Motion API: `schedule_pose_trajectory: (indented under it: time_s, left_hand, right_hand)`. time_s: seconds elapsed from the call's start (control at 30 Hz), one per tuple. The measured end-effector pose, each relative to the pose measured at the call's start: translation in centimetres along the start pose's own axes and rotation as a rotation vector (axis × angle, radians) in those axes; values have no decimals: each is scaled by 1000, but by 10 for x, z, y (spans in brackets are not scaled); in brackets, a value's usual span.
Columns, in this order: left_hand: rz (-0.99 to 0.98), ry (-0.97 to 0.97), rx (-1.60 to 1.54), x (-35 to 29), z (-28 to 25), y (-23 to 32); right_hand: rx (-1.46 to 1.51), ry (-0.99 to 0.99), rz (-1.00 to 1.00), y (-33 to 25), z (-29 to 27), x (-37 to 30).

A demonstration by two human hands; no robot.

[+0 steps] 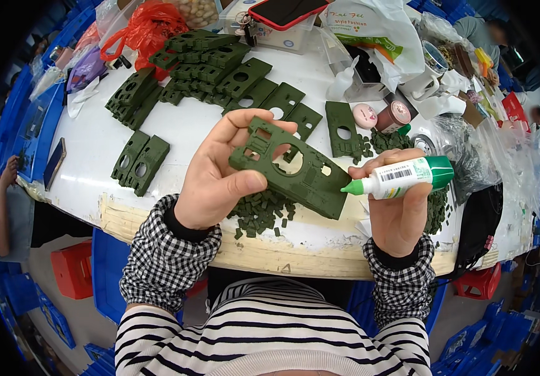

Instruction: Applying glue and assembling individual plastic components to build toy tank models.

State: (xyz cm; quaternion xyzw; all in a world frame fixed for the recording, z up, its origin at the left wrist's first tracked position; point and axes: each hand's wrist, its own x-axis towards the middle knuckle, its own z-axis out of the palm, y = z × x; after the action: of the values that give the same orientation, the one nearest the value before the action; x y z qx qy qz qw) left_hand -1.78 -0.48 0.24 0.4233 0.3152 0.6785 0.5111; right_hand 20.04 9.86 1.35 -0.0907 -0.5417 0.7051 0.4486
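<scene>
My left hand (223, 169) is closed round one end of a dark green plastic hull plate (304, 178), which has a large round hole and smaller square openings. The plate is held tilted above the table. In my right hand (398, 216) lies a white glue bottle (398, 178) with a green base and a green pointed nozzle. The nozzle points left, close to the plate's right edge; whether they touch I cannot tell. Below the plate spreads a heap of small dark green plastic bits (260, 213).
Stacked green hull plates (210, 66) stand at the back, with two more plates (139, 161) at the left. Another plate (342, 128) lies near a pink round tin (365, 116). A red bag (148, 34), a red-cased phone (287, 11) and plastic bags (471, 150) crowd the edges.
</scene>
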Motion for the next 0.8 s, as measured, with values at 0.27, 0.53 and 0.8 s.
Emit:
schedule_pose_trajectory:
  time_s: [0.27, 0.53, 0.8]
  left_hand:
    - [-402, -293, -268, -6, 17, -14]
    - [-525, -326, -239, -7, 17, -10]
    - [-530, -308, -236, -8, 15, -12]
  right_hand:
    - [-249, -101, -95, 0, 4, -1]
    - [-397, -169, -89, 6, 3, -4]
    - [-384, -194, -111, 5, 8, -1]
